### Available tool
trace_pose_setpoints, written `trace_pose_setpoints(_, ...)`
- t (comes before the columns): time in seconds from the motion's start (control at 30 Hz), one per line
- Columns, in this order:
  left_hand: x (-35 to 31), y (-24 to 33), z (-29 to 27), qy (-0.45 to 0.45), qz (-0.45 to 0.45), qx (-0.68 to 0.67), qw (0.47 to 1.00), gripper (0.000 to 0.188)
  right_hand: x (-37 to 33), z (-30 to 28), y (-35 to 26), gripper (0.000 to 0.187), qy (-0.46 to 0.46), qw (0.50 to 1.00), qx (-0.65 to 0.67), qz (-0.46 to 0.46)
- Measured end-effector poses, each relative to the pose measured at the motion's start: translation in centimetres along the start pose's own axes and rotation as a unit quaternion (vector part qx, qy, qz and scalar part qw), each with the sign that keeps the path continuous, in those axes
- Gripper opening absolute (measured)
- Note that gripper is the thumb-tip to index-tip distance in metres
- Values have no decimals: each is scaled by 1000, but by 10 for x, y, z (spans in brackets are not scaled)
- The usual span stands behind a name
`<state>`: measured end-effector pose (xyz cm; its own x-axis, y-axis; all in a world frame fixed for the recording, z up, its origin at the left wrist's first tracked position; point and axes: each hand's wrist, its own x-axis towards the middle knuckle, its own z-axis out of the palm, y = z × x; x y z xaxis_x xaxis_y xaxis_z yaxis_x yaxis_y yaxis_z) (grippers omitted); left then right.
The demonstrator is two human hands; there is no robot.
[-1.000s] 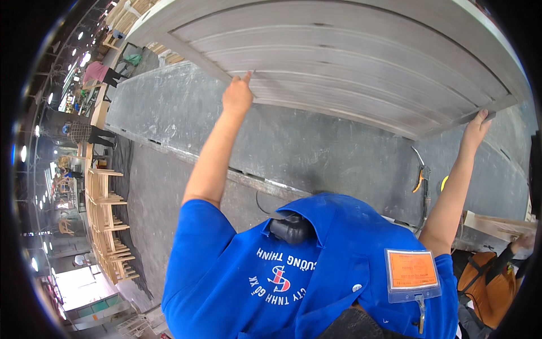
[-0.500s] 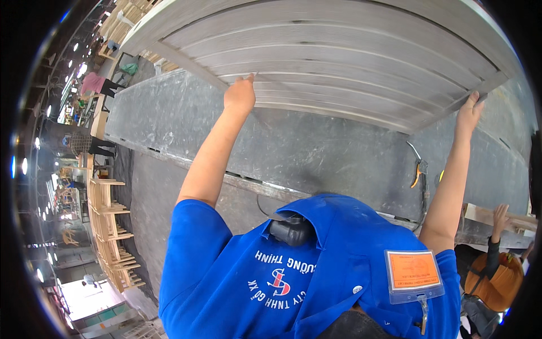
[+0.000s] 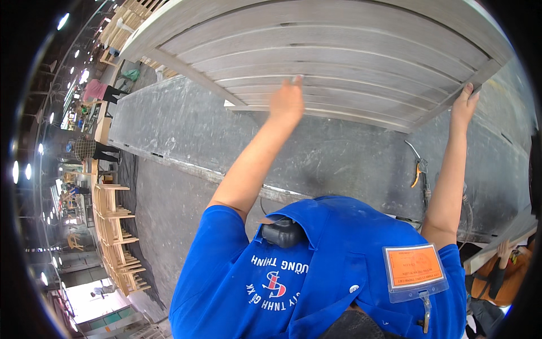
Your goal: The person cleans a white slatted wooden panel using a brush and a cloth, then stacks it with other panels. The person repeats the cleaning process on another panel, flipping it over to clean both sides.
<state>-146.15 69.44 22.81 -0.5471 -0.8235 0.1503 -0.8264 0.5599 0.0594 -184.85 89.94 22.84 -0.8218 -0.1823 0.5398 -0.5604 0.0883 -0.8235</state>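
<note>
A large slatted wooden panel (image 3: pixel 339 62), whitish grey and framed, stands tilted up in front of me over the dark grey workbench (image 3: pixel 316 152). My right hand (image 3: pixel 465 104) grips the panel's right frame edge, with its thumb on the near face. Closed and slightly blurred, my left hand (image 3: pixel 288 103) is against the lower slats, left of the panel's middle. Something small and pale may stick out at its fingertips, but what it is cannot be made out.
An air blow gun (image 3: pixel 419 168) with an orange lever and its hose lie on the bench near my right arm. At lower right a co-worker's hand (image 3: pixel 504 251) holds a board (image 3: pixel 502 240). Stacked wooden frames (image 3: pixel 116 237) stand at left, with other people beyond.
My left hand has slid rightward along the slats. My right hand stays on the panel's edge. The co-worker's board at lower right has tipped up.
</note>
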Motion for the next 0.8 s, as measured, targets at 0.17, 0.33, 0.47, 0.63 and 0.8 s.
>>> trace_pose_setpoints(0.17,7,-20,-3,-16,-56,-21,998,40,5,2,17,58,16,999,-22,-24)
trace_pose_setpoints(0.33,-10,-9,-18,-46,-23,-65,997,49,1,-3,14,60,-19,1000,18,-1)
trace_pose_setpoints(0.47,-36,-51,-24,-13,-22,-93,995,53,-5,-3,3,56,-30,998,44,-33)
trace_pose_setpoints(0.63,-30,-167,-44,76,-201,-74,974,44,-4,-2,2,55,-25,999,22,-29)
trace_pose_setpoints(0.8,-8,-184,-50,102,-232,-11,967,44,-1,-2,12,55,-23,999,7,-42)
